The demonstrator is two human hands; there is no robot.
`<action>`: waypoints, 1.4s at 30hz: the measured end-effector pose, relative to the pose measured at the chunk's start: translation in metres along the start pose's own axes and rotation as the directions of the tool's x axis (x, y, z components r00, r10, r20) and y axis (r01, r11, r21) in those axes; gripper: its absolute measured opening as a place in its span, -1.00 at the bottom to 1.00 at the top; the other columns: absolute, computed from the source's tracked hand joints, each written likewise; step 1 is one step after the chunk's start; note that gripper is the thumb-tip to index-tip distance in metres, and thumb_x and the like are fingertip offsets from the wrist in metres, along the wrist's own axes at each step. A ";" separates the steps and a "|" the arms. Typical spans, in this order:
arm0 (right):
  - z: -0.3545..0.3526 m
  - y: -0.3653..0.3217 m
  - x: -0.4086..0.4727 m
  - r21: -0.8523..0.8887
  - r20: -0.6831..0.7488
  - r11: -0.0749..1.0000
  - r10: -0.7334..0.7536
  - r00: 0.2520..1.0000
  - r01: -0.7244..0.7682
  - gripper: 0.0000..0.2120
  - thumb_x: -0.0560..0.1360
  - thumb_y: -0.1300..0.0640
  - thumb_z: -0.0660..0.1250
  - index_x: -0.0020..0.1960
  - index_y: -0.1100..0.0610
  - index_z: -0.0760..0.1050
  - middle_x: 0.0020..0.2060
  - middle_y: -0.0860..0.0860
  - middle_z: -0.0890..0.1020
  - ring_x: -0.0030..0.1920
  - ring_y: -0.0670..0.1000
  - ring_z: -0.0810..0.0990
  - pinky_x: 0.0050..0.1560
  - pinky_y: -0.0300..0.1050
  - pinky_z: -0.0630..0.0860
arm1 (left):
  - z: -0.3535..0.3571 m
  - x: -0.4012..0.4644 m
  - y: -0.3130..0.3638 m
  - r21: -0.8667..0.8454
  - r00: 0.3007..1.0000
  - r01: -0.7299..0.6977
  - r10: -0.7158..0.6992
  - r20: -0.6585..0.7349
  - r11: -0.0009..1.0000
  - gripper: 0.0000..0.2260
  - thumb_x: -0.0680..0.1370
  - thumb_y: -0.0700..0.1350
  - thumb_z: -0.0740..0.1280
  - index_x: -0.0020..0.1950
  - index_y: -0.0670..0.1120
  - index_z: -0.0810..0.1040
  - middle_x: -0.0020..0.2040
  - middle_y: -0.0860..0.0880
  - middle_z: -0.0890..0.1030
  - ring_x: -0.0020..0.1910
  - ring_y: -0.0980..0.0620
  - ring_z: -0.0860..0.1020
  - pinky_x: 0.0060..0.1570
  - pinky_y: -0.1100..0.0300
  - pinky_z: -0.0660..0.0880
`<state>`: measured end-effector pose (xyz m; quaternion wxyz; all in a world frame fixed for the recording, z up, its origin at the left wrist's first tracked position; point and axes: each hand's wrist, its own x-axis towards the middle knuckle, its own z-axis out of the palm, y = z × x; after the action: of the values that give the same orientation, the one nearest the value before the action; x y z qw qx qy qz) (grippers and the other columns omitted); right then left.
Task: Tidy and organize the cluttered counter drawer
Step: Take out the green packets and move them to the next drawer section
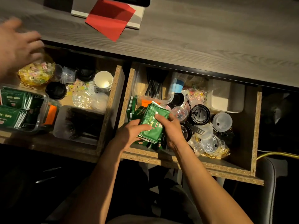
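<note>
Two drawers stand pulled out under the counter. Over the front left of the right drawer [255,131], both my hands hold a stack of green foil packets [152,122]. My left hand [129,135] grips the stack's lower left side with curled fingers. My right hand [170,130] grips its right side, thumb on top. More green packets [135,113] lie loose beneath. Black cup lids [199,114] and clear lids [222,122] crowd the drawer's right half.
Another person's hand [17,44] hovers over a gold basket of candy [36,74] in the left drawer [111,101]. That drawer holds a clear tub of green packets [14,109], paper cups [103,80] and black cutlery [80,122]. A red paper [110,18] lies on the counter.
</note>
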<state>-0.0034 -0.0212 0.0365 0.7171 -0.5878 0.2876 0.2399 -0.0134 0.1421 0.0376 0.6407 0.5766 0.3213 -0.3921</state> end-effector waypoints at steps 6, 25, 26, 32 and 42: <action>0.023 0.001 0.008 -0.048 0.164 0.998 0.035 0.986 -0.027 -0.70 0.52 0.22 0.42 0.22 0.29 0.56 0.08 0.16 0.70 0.07 0.10 0.68 0.11 -0.03 0.61 | -0.020 0.002 -0.010 0.007 0.988 -0.149 0.149 0.026 0.989 -0.25 0.28 0.18 0.61 0.40 0.01 0.48 0.29 0.00 0.61 0.27 0.01 0.57 0.33 0.00 0.44; 0.035 0.079 0.041 -0.935 0.349 -0.042 0.064 0.935 0.352 -0.62 0.52 -0.09 0.39 0.28 0.02 0.54 0.08 0.12 0.68 0.14 0.18 0.61 0.19 -0.01 0.43 | -0.070 -0.011 -0.052 -0.246 0.871 -0.365 0.235 -0.432 0.898 -0.66 0.54 -0.22 0.39 0.31 -0.09 0.51 -0.01 0.12 0.63 0.01 0.18 0.57 -0.11 0.26 0.41; 0.033 0.078 0.041 -0.944 0.329 0.003 0.052 0.943 0.329 -0.67 0.52 -0.06 0.39 0.24 0.04 0.57 0.05 0.13 0.68 0.10 0.19 0.62 0.15 -0.01 0.47 | -0.070 -0.009 -0.053 -0.259 0.869 -0.370 0.233 -0.436 0.892 -0.65 0.53 -0.22 0.40 0.31 -0.08 0.50 -0.01 0.14 0.62 0.03 0.19 0.55 -0.04 0.25 0.40; 0.011 0.058 0.030 -0.819 -0.112 0.573 -0.207 0.972 0.028 -0.80 0.52 0.16 0.40 0.13 0.14 0.62 -0.05 0.08 0.72 -0.06 0.09 0.68 0.01 0.10 0.63 | -0.061 -0.003 -0.056 -0.244 0.887 -0.297 0.173 -0.428 0.923 -0.30 0.48 0.03 0.48 0.53 -0.09 0.26 0.48 -0.05 0.37 0.49 -0.06 0.29 0.42 0.00 0.16; 0.026 -0.002 -0.010 -0.203 -0.022 0.971 -0.135 0.991 0.128 -0.61 0.50 0.42 0.20 0.27 0.14 0.49 0.02 -0.03 0.62 -0.04 -0.22 0.61 -0.01 -0.32 0.52 | -0.013 0.000 -0.033 -0.131 0.913 -0.300 0.245 -0.328 0.945 -0.32 0.35 0.18 0.50 0.39 -0.03 0.44 0.23 0.01 0.62 0.24 0.01 0.57 0.28 -0.02 0.47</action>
<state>-0.0064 0.0036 0.0484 0.6633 -0.6790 0.2349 0.2093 -0.0419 0.1544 0.0201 0.6805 0.6100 0.3669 -0.1739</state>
